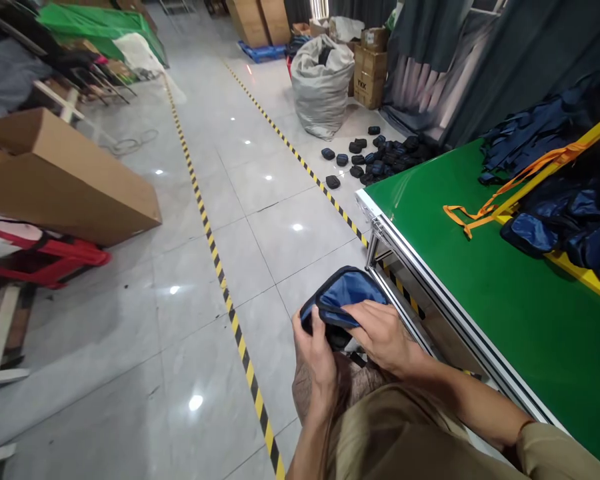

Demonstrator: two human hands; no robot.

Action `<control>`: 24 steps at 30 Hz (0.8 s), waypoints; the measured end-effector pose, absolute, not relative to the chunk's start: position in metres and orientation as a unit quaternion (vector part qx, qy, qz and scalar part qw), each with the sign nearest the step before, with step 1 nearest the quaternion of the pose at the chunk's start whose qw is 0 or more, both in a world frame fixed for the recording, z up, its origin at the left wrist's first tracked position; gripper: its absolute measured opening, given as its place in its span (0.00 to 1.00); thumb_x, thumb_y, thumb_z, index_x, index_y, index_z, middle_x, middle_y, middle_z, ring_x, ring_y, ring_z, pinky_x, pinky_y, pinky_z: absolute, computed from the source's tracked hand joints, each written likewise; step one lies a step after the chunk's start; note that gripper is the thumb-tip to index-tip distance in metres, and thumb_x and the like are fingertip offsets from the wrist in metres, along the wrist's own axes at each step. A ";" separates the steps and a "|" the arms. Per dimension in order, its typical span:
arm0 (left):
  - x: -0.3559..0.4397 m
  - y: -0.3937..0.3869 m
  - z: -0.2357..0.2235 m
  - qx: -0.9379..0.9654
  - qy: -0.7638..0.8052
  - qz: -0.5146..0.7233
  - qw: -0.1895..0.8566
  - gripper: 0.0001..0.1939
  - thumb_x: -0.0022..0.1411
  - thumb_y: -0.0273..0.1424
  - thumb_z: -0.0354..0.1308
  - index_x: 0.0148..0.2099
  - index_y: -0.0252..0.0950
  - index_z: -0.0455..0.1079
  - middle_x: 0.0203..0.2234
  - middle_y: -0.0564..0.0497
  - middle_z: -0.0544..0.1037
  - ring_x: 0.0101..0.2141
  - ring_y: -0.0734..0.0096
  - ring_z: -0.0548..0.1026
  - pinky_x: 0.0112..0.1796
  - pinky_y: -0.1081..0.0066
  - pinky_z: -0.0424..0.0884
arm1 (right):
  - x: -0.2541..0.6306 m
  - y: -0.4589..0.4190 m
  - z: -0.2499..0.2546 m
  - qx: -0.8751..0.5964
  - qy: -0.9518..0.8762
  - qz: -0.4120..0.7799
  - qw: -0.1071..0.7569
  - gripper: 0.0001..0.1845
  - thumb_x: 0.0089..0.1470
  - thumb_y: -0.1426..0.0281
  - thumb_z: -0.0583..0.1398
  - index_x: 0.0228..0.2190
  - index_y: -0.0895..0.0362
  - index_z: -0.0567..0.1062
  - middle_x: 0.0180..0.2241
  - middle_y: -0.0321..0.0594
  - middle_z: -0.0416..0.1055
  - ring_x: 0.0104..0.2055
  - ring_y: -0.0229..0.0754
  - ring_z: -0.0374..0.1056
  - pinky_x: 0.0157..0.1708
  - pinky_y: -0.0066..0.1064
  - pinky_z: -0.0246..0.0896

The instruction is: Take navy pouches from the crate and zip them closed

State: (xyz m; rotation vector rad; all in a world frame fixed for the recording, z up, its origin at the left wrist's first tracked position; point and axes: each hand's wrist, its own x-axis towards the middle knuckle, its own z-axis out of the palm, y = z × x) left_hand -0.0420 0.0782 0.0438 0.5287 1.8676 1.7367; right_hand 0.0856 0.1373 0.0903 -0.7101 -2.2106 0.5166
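Observation:
Both hands hold a small dark pouch with a bright blue lining (pixel 347 293) low in front of me, beside the end of the green table (pixel 460 267). My left hand (pixel 317 357) grips the pouch's left edge from below, fingers curled around it. My right hand (pixel 383 337) lies over the open mouth, its fingers pressed onto the blue lining and rim. A black part of the pouch shows between the two hands.
Navy fabric pieces (pixel 570 227) and an orange strap (pixel 485 207) lie on the table by a yellow rail. Several dark pouches (pixel 375 160) are scattered on the floor near a large grey sack (pixel 323 83). A long cardboard box (pixel 65 177) lies left, across the striped floor tape (pixel 215 257).

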 end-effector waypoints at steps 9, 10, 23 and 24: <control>-0.061 0.128 0.006 0.173 0.719 0.593 0.318 0.32 0.66 0.66 0.58 0.35 0.41 0.67 0.27 0.57 0.66 0.29 0.70 0.64 0.31 0.70 0.65 | 0.097 0.214 0.063 -0.507 -0.728 0.291 0.358 0.24 0.77 0.51 0.55 0.38 0.53 0.80 0.27 0.35 0.72 0.25 0.39 0.62 0.30 0.32 0.56; -0.058 0.134 0.005 0.165 0.712 0.586 0.349 0.33 0.64 0.68 0.58 0.35 0.41 0.68 0.27 0.56 0.68 0.29 0.69 0.65 0.32 0.69 0.66 | 0.099 0.225 0.053 -0.541 -0.704 0.309 0.342 0.26 0.76 0.48 0.54 0.34 0.53 0.78 0.25 0.33 0.68 0.26 0.39 0.59 0.30 0.33 0.53; -0.053 0.145 0.010 0.151 0.691 0.584 0.399 0.39 0.54 0.75 0.59 0.28 0.41 0.65 0.22 0.56 0.66 0.26 0.69 0.62 0.28 0.69 0.64 | 0.077 0.254 -0.007 -0.505 -0.647 0.529 0.217 0.29 0.62 0.39 0.49 0.26 0.50 0.64 0.26 0.36 0.66 0.33 0.45 0.62 0.36 0.35 0.59; -0.052 0.139 0.014 0.154 0.692 0.590 0.386 0.39 0.54 0.75 0.59 0.29 0.41 0.67 0.22 0.56 0.67 0.26 0.69 0.63 0.28 0.69 0.64 | 0.081 0.256 0.003 -0.494 -0.656 0.531 0.207 0.27 0.63 0.42 0.50 0.28 0.51 0.67 0.28 0.37 0.69 0.35 0.46 0.64 0.38 0.35 0.61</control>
